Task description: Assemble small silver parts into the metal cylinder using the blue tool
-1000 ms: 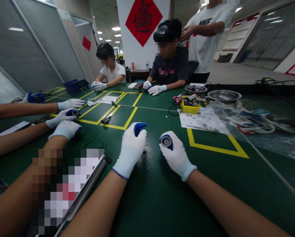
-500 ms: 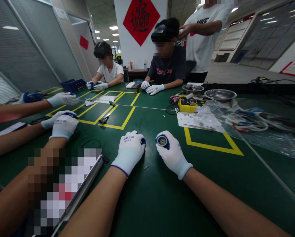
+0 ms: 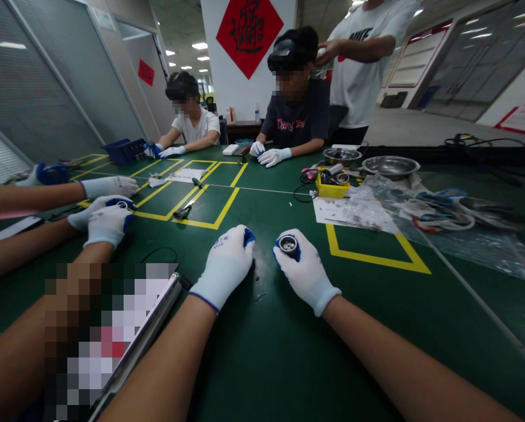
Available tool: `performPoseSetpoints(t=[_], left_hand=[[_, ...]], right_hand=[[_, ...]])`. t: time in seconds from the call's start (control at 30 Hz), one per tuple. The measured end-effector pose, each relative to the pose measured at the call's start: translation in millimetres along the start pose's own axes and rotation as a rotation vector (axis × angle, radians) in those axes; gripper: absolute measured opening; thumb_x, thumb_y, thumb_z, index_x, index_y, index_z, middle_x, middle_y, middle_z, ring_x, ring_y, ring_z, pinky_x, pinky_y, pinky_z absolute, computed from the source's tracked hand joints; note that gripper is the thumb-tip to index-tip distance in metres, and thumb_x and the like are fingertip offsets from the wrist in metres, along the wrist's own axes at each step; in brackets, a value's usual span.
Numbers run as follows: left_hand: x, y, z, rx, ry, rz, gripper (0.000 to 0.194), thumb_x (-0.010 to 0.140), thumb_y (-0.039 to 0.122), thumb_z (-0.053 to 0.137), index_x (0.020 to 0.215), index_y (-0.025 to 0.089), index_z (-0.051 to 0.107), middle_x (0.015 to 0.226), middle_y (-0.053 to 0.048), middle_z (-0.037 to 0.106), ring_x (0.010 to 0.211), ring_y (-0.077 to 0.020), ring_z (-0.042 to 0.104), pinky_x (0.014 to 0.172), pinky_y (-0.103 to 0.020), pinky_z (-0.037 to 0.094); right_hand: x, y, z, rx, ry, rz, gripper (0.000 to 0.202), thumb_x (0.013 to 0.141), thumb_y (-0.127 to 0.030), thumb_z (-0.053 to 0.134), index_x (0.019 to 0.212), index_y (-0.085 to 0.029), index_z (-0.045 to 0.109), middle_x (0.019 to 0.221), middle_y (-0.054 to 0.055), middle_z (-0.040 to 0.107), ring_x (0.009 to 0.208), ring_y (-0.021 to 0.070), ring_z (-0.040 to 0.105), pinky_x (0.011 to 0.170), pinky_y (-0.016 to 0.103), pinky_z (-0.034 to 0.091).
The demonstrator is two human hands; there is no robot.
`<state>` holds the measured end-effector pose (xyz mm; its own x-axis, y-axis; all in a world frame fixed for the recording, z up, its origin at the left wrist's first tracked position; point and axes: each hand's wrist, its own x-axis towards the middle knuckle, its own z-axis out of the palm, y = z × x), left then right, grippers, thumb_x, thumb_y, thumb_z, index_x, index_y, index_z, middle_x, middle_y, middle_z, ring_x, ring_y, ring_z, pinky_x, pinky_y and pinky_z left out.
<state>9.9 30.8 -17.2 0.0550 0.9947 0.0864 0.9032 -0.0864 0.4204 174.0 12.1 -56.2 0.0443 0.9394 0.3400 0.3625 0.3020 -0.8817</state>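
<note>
There was the round metal part (image 3: 288,245), above the green table (image 3: 249,363), its open face up in the gloved right hand (image 3: 305,266), fingers curled snugly round it! Just across, apart from it, the left hand (image 3: 229,258) was curled in, palm down; whether it gripped anything, one couldn't tell. Beyond the right hand sat the yellow box (image 3: 332,189), loaded with parts, beside a white sheet (image 3: 332,212).

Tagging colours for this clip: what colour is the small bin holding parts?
Yellow bin, clearest in the head view.
</note>
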Motion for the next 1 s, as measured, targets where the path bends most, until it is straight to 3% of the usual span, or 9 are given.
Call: performPoseSetpoints(t=[0.13,0.27,0.43,0.57,0.73,0.9,1.0], left_hand=[[-3.2,-5.2,-9.6,-0.023,-0.049,0.068,0.019,0.091,0.03,0.061,0.101,0.021,0.074,0.109,-0.012,0.076,0.101,-0.0289,0.07,0.093,-0.04,0.053],[-14.2,-5.3,-27.7,-0.001,-0.232,0.168,0.02,0.077,0.038,0.075,0.09,0.023,0.08,0.099,-0.008,0.075,0.092,-0.0274,0.07,0.083,-0.034,0.055],[-26.5,1.1,-35.3,-0.009,-0.324,0.217,0.019,0.063,0.027,0.083,0.081,0.028,0.079,0.089,-0.004,0.074,0.081,-0.0252,0.069,0.072,-0.03,0.055],[-26.0,3.7,-26.1,0.064,-0.323,0.249,0.011,0.066,0.02,0.079,0.075,0.026,0.076,0.083,-0.004,0.072,0.077,-0.0239,0.069,0.074,-0.031,0.054],[-20.2,1.4,-24.3,0.047,-0.311,0.289,0.009,0.078,0.024,0.074,0.087,0.023,0.076,0.097,-0.007,0.075,0.09,-0.0274,0.069,0.085,-0.037,0.055],[-13.9,0.9,-24.5,-0.226,-0.174,0.245,0.014,0.087,0.022,0.063,0.094,0.021,0.075,0.101,-0.007,0.077,0.096,-0.0254,0.07,0.092,-0.04,0.054],[-10.7,0.5,-21.4,-0.471,-0.185,0.227,0.011,0.083,0.021,0.065,0.09,0.019,0.073,0.093,-0.005,0.076,0.09,-0.0229,0.07,0.087,-0.037,0.056]], right_hand=[[0.9,2.9,1.0,0.022,0.053,0.013,0.009,0.081,-0.032,0.061,0.08,-0.025,0.056,0.078,0.003,0.065,0.077,0.0237,0.063,0.072,0.037,0.052],[1.9,4.7,1.6,0.056,0.072,0.02,0.01,0.079,-0.032,0.062,0.078,-0.025,0.056,0.076,0.003,0.065,0.076,0.0239,0.063,0.071,0.037,0.052],[2.3,5.1,3.1,0.064,0.052,0.031,0.01,0.077,-0.034,0.061,0.079,-0.025,0.058,0.077,0.003,0.066,0.077,0.0241,0.063,0.071,0.037,0.052],[2.8,5.1,2.9,0.06,0.04,0.04,0.011,0.075,-0.035,0.061,0.08,-0.025,0.059,0.078,0.003,0.066,0.078,0.0245,0.063,0.073,0.038,0.052],[3.0,3.7,0.1,0.058,0.009,0.029,0.011,0.076,-0.034,0.062,0.078,-0.024,0.057,0.077,0.003,0.065,0.077,0.0239,0.062,0.072,0.038,0.052],[0.6,0.1,-0.7,0.062,-0.066,-0.04,0.01,0.077,-0.032,0.062,0.075,-0.024,0.056,0.073,0.0,0.062,0.071,0.0207,0.06,0.068,0.035,0.049],[-1.4,-1.3,-0.2,0.054,-0.097,-0.071,0.011,0.08,-0.032,0.061,0.075,-0.023,0.056,0.072,0.0,0.063,0.07,0.0197,0.06,0.067,0.033,0.048]])
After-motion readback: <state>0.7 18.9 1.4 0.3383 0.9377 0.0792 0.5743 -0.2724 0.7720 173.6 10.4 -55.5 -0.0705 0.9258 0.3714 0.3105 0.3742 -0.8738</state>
